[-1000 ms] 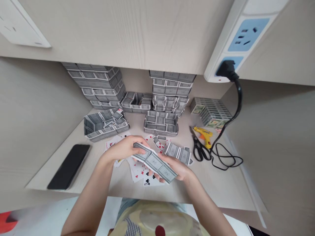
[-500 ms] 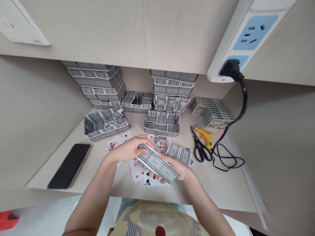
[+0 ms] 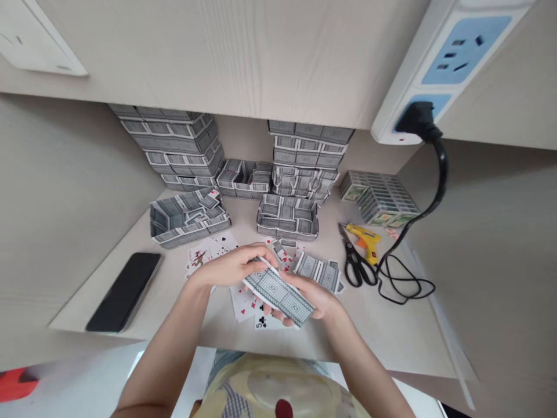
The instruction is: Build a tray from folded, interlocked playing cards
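Note:
A long strip of joined playing cards [image 3: 278, 292], grey patterned backs up, is held tilted above the desk between both hands. My left hand [image 3: 239, 264] grips its upper left end, thumb on the face and fingers behind the far edge. My right hand [image 3: 310, 292] holds the lower right part, thumb along the top edge and fingertips showing beneath. Loose playing cards [image 3: 241, 305] lie face up under the hands. Just right of the right hand is a folded card piece [image 3: 317, 271] with grey backs.
Card-built boxes stand behind: an open box [image 3: 191, 223] at left, another [image 3: 287, 217] in the middle, and tall stacks [image 3: 174, 145]. Scissors [image 3: 357, 267], a yellow glue gun [image 3: 364, 239] and its black cord lie right. A phone [image 3: 124, 292] lies left. A power strip [image 3: 452, 64] hangs above.
The left hand's fingers have shifted slightly at the strip's upper left end, which looks a little bent. The right hand keeps its hold. The view has moved slightly.

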A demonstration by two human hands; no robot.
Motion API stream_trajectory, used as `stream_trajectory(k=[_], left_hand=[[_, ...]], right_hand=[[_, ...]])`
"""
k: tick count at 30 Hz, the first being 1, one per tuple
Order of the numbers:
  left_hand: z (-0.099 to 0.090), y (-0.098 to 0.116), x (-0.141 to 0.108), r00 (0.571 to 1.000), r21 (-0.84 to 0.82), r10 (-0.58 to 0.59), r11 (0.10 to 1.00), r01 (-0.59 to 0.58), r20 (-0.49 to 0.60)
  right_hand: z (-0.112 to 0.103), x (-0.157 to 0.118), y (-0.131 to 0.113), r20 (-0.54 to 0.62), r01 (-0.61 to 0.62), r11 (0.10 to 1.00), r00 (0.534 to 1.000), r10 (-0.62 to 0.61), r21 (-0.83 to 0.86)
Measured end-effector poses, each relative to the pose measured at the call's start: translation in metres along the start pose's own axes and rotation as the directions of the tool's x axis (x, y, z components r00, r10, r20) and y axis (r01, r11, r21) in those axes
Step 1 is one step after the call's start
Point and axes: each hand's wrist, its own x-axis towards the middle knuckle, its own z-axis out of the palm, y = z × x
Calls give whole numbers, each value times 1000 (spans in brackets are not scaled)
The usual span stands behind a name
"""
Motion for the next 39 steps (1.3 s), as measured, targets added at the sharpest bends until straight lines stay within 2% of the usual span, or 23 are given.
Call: stream_trajectory(k=[6, 13, 15, 16, 18, 20, 21, 22, 23, 25, 29, 33, 35, 37, 39], left_hand=[[5, 3, 2, 997, -16, -65, 998, 65, -30], [8, 3, 5, 998, -11, -58, 998, 58, -11], [9, 2, 7, 998, 26, -32, 999, 33, -51], [11, 2, 7, 994, 59, -5, 998, 12, -109], [15, 3, 5, 951, 174, 86, 984, -35, -297], [21, 4, 2, 851, 339, 217, 940, -49, -479], [25, 4, -1, 805, 415, 275, 909, -40, -526], [29, 3, -3, 778, 474, 319, 880, -30, -542], [34, 2, -6, 771, 511, 341, 859, -24, -538], [44, -1, -9, 783, 531, 328, 848, 4, -529], [60, -8, -12, 793, 407, 218, 912, 42, -569], [70, -8, -11, 783, 35, -29, 997, 64, -621], [73, -6, -10, 760, -120, -112, 992, 45, -640], [75, -3, -9, 728, -216, -161, 976, 19, -666], [76, 0, -6, 715, -289, -205, 957, 4, -669]], right_hand=[[2, -1, 0, 3, 2, 998, 1000, -2, 55], [3, 0, -1, -16, -6, 998, 1000, 7, 57], [4, 1, -1, -33, 5, 999, 999, -4, 43], [5, 0, -1, -44, 18, 999, 999, -17, 37], [5, 0, -2, -68, 71, 997, 995, -69, 35], [6, 0, -3, -93, 137, 989, 987, -132, 48], [6, 0, -4, -109, 170, 984, 981, -163, 54], [7, -1, -5, -126, 198, 979, 974, -190, 53], [7, -1, -6, -144, 221, 974, 966, -213, 44], [11, 0, -7, -167, 249, 968, 955, -244, 9], [19, 1, -7, -181, 280, 958, 941, -286, -60], [22, 1, -6, -197, 273, 954, 935, -294, -126], [22, 0, -5, -200, 280, 949, 931, -305, -144], [21, 0, -5, -196, 297, 945, 927, -319, -136], [20, 0, -4, -192, 304, 946, 927, -322, -115]])
